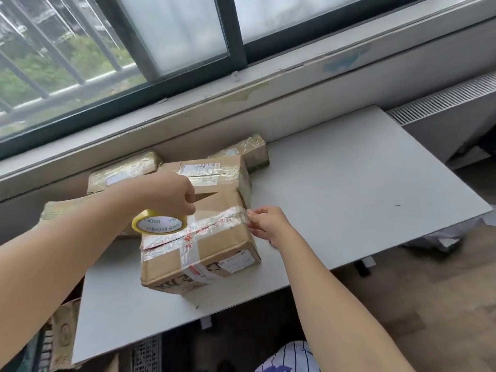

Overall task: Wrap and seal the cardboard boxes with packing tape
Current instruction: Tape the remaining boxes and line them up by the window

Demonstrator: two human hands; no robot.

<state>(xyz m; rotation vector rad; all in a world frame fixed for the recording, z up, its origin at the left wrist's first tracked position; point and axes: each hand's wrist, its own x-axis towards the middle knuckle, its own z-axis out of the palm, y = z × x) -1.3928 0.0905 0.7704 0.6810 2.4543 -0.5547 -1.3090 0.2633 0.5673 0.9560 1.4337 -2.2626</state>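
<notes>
A brown cardboard box lies on the white table, crossed with clear tape and bearing a white label on its near side. My left hand grips a roll of yellowish packing tape over the box's top left. A strip of clear tape runs from the roll across the top to the right edge. My right hand pinches or presses that tape end at the box's right top edge.
Several taped boxes stand behind it against the wall: one at the left, one in the middle, one at the back right. Another box lies under my left forearm. A windowsill and radiator are beyond.
</notes>
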